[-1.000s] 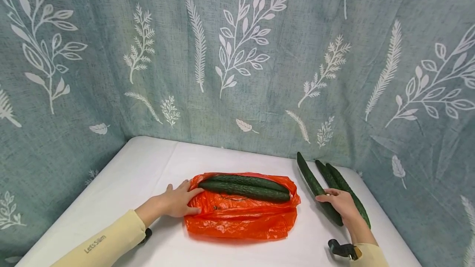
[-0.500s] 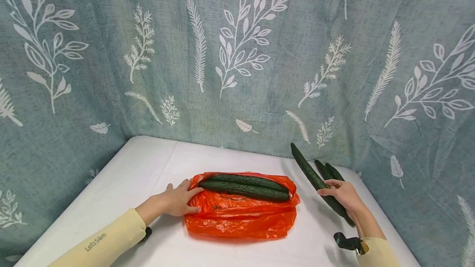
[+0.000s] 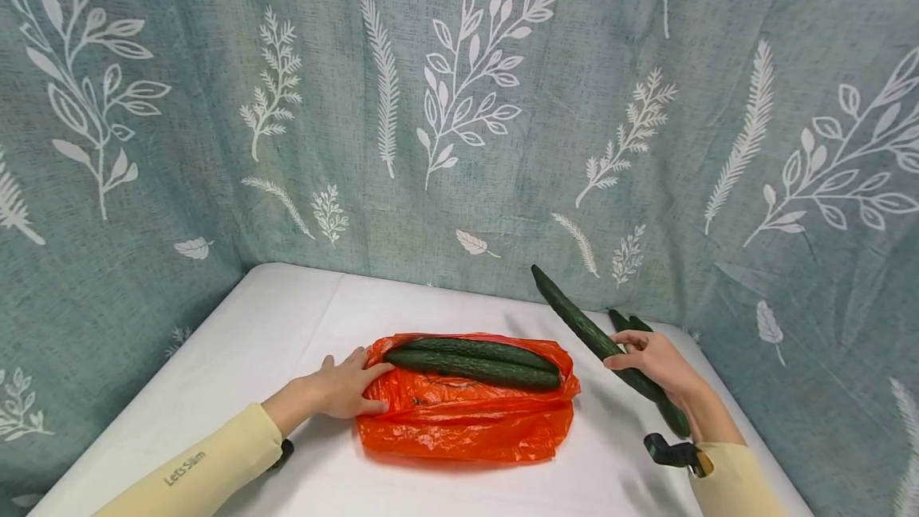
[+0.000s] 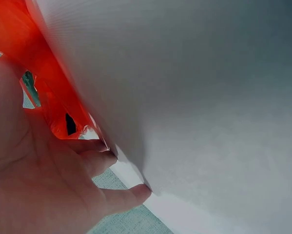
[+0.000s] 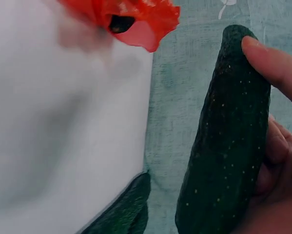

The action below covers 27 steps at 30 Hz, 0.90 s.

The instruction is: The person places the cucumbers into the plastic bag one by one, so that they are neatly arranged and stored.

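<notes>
Right hand (image 3: 656, 361) grips a cucumber (image 3: 580, 325), now higher and nearer the red bag (image 3: 467, 433) — carry looks underway; left hand (image 3: 346, 389), fingers spread, rests on bag's edge.

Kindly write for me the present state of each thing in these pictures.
Held cucumber: tilted, raised off the table.
Right hand: gripping that cucumber.
Red bag: open on top, crumpled.
Left hand: fingers spread, touching the bag.
Two bagged cucumbers: lying side by side.
Two other cucumbers: on the table, partly hidden.
Curtain: hanging, creased.
</notes>
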{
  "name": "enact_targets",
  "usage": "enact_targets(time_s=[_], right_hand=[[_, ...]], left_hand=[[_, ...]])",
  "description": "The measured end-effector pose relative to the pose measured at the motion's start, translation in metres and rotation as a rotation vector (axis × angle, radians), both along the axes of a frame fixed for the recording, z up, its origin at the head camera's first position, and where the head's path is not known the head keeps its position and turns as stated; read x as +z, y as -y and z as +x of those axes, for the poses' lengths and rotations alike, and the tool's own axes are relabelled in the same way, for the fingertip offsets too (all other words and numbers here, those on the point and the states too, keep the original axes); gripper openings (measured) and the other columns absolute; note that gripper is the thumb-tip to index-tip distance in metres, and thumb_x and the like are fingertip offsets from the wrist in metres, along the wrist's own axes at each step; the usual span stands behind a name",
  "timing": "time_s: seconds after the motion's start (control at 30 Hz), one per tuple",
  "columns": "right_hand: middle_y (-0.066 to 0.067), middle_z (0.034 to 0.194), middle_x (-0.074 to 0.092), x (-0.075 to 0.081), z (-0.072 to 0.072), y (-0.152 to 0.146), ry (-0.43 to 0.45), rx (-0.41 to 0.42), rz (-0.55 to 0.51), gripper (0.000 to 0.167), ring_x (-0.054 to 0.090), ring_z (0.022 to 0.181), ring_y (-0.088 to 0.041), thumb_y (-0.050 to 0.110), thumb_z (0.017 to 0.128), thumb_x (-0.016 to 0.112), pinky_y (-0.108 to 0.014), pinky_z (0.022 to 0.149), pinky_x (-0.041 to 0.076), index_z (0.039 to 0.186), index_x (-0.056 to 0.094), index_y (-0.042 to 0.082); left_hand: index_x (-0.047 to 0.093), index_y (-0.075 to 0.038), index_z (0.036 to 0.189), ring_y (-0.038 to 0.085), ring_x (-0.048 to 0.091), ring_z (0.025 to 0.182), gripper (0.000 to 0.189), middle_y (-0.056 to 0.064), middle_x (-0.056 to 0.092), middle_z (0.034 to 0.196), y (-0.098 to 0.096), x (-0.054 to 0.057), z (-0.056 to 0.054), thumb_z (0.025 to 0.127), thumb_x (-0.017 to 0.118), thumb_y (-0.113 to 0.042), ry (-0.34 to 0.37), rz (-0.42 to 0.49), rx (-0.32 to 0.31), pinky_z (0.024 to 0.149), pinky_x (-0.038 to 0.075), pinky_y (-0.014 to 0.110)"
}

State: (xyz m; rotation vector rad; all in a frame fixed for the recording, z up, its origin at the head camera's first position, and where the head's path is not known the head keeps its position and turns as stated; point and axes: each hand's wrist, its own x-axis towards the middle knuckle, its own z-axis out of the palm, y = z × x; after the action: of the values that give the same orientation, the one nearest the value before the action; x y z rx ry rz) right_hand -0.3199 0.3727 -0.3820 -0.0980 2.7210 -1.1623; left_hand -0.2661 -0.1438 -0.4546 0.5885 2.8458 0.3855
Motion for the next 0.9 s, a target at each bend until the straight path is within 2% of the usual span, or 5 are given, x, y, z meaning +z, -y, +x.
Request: enact_targets(time_s=[0.2, 0.3, 0.37, 0.53, 0.9], right_hand=[[-0.024, 0.151, 0.045, 0.011, 0.0, 0.012, -0.008, 0.052, 0.017, 0.073, 0.041, 0.138, -0.045, 0.037, 0.083, 0.082, -0.057, 0.103, 0.045, 0.142, 0.054, 0.005], [-0.014, 0.107, 0.059, 0.014, -0.004, 0.017, -0.013, 0.073, -0.001, 0.069, 0.053, 0.105, -0.029, 0.032, 0.081, 0.084, -0.043, 0.089, 0.047, 0.139, 0.057, 0.004], [-0.006, 0.09, 0.048, 0.016, -0.006, 0.02, -0.019, 0.09, -0.007, 0.067, 0.046, 0.093, -0.023, 0.029, 0.081, 0.084, -0.039, 0.08, 0.042, 0.138, 0.058, 0.003], [-0.004, 0.095, 0.048, 0.021, -0.007, 0.029, -0.04, 0.149, -0.002, 0.061, 0.043, 0.093, -0.021, 0.024, 0.082, 0.083, -0.036, 0.078, 0.042, 0.135, 0.061, 0.004], [0.004, 0.062, 0.025, 0.026, -0.016, 0.053, -0.029, 0.367, 0.02, 0.048, 0.023, 0.055, -0.011, 0.018, 0.082, 0.082, -0.035, 0.072, 0.041, 0.126, 0.067, 0.004]], left_hand=[[0.044, -0.018, 0.152, 0.044, 0.026, 0.15, 0.074, 0.024, 0.032, 0.159, 0.0, -0.004, -0.002, 0.092, 0.064, -0.056, 0.006, 0.0, 0.003, 0.109, 0.019, 0.078], [0.043, -0.019, 0.153, 0.043, 0.025, 0.15, 0.073, 0.023, 0.031, 0.16, 0.0, -0.005, -0.001, 0.093, 0.064, -0.056, 0.012, 0.001, 0.008, 0.11, 0.019, 0.077], [0.043, -0.02, 0.153, 0.043, 0.025, 0.15, 0.073, 0.023, 0.031, 0.16, 0.0, -0.005, -0.001, 0.092, 0.064, -0.056, 0.013, -0.002, 0.012, 0.11, 0.019, 0.077], [0.043, -0.021, 0.153, 0.042, 0.025, 0.151, 0.074, 0.023, 0.031, 0.161, -0.001, -0.004, -0.003, 0.092, 0.064, -0.057, 0.011, -0.01, 0.014, 0.11, 0.019, 0.077], [0.043, -0.02, 0.153, 0.043, 0.024, 0.151, 0.075, 0.023, 0.031, 0.16, 0.001, -0.002, -0.006, 0.092, 0.064, -0.058, 0.02, 0.002, 0.005, 0.11, 0.019, 0.077]])
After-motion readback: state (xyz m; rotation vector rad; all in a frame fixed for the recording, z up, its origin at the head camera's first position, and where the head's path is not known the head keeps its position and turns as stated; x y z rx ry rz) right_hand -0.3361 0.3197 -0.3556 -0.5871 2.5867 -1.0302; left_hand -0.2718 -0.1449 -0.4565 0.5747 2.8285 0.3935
